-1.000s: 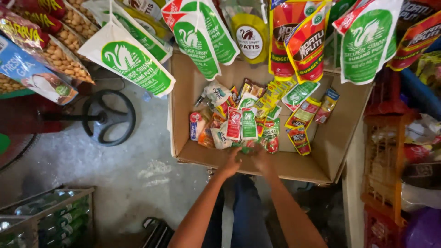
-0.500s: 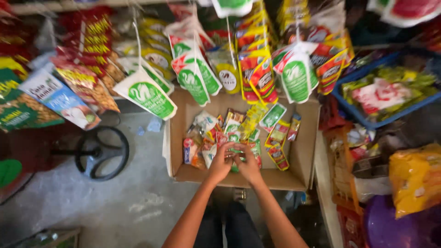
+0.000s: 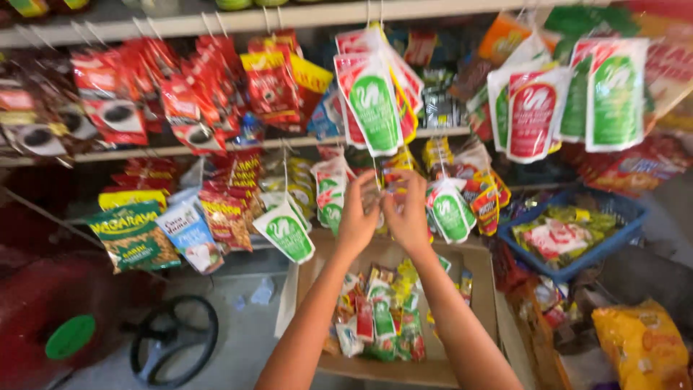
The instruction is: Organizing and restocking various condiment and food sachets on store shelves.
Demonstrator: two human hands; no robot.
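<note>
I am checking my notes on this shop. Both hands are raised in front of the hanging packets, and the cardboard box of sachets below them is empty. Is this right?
Not quite. The head view shows both hands, left hand and right hand, raised at the hanging packets, but the cardboard box is not empty: many sachets lie in it.

Bare forearms, unsleeved, ringless hands (image 3: 382, 217)

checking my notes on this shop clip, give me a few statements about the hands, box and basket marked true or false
1. Both hands, left hand and right hand, are raised close together among the hanging sachets. True.
2. The cardboard box below is empty. False: it holds many small packets.
3. The blue basket sits to the person's right. True.
4. The hands are down inside the box. False: they are above it.
</note>
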